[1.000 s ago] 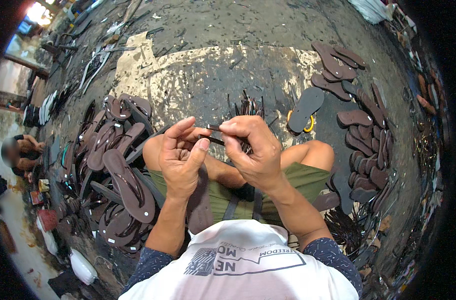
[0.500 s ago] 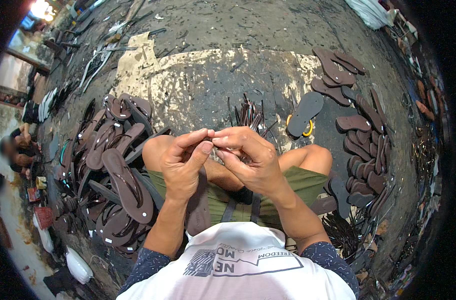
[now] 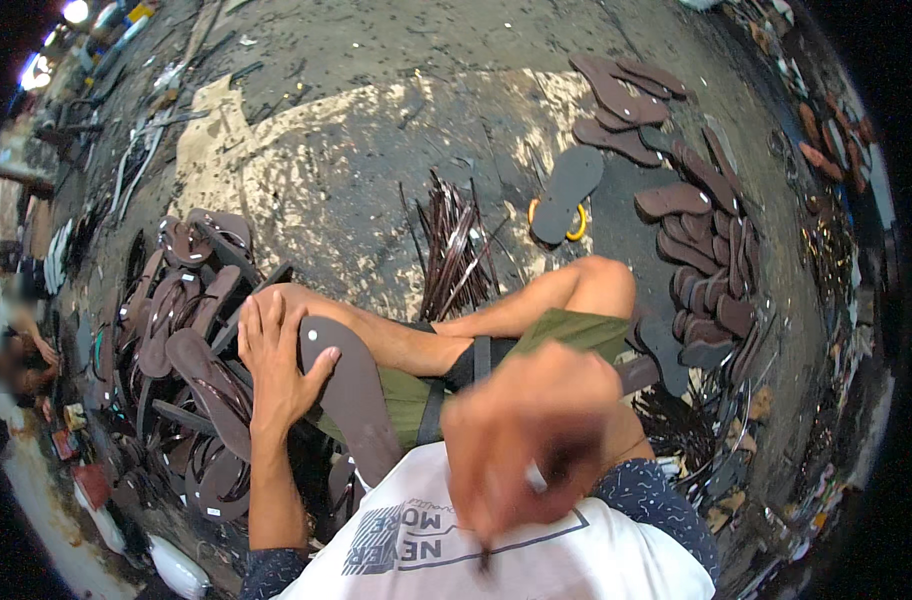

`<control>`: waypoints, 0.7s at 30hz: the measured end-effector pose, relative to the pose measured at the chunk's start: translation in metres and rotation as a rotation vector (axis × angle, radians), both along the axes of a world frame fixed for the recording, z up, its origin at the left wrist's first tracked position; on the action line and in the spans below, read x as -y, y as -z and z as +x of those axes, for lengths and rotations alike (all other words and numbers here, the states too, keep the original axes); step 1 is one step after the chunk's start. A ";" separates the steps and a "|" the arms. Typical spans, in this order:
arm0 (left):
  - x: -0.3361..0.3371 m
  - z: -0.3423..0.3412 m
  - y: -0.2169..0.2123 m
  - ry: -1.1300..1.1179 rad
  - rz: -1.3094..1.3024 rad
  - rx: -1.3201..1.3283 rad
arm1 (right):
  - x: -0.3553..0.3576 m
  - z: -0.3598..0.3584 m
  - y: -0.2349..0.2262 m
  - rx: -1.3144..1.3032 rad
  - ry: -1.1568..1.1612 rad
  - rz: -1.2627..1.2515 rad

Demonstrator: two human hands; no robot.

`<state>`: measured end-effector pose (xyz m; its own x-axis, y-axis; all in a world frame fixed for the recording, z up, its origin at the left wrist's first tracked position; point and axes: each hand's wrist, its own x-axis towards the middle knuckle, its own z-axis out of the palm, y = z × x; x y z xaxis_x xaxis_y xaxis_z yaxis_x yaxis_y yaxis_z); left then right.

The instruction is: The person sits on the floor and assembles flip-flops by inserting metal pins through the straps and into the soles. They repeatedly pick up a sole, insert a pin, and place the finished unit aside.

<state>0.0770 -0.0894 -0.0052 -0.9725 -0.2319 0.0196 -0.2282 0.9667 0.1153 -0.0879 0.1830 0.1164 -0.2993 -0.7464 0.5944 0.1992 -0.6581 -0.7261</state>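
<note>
My left hand [image 3: 278, 365] lies over my bent left knee with its fingers spread. Its thumb reaches onto the edge of a brown sandal sole [image 3: 354, 385], which rests along my left thigh and has a small white dot near its upper end. Close in front of my chest, my right hand [image 3: 531, 430] is raised and smeared by motion. Its fingers look curled together, with a small dark bit at their tips that is too blurred to name. Beyond my crossed legs a bundle of thin, glossy dark brown straps [image 3: 451, 245] sits on the floor.
Finished brown flip-flops [image 3: 208, 378] are heaped at my left. A grey sole [image 3: 568, 190] covers part of yellow-handled scissors [image 3: 578, 222] ahead. Brown soles [image 3: 696, 240] lie piled at the right, above more dark straps [image 3: 676, 425]. Another person [image 3: 21, 355] sits far left.
My hands, earlier fingertip to fingertip above my lap, have parted. The left has dropped to my knee; the right has come up close to my chest. The whole view has shifted.
</note>
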 end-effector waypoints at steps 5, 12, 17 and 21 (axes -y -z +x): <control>-0.039 0.006 -0.046 -0.338 0.789 -0.067 | -0.003 0.019 -0.001 0.171 -0.118 -0.283; -0.041 0.003 -0.057 -0.513 1.302 -0.235 | -0.001 0.006 -0.010 -0.095 0.033 -0.074; -0.068 -0.050 -0.079 -0.299 1.423 -0.395 | 0.031 0.004 0.034 -0.306 0.728 0.616; -0.071 -0.055 -0.079 -0.146 1.192 -0.404 | 0.045 0.008 0.061 -0.513 0.894 0.575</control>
<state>0.0222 -0.0181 0.0735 -0.9100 -0.4143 0.0139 -0.0689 0.1843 0.9805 -0.0804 0.1378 0.0554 -0.6757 -0.5902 0.4416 -0.5677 0.0345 -0.8225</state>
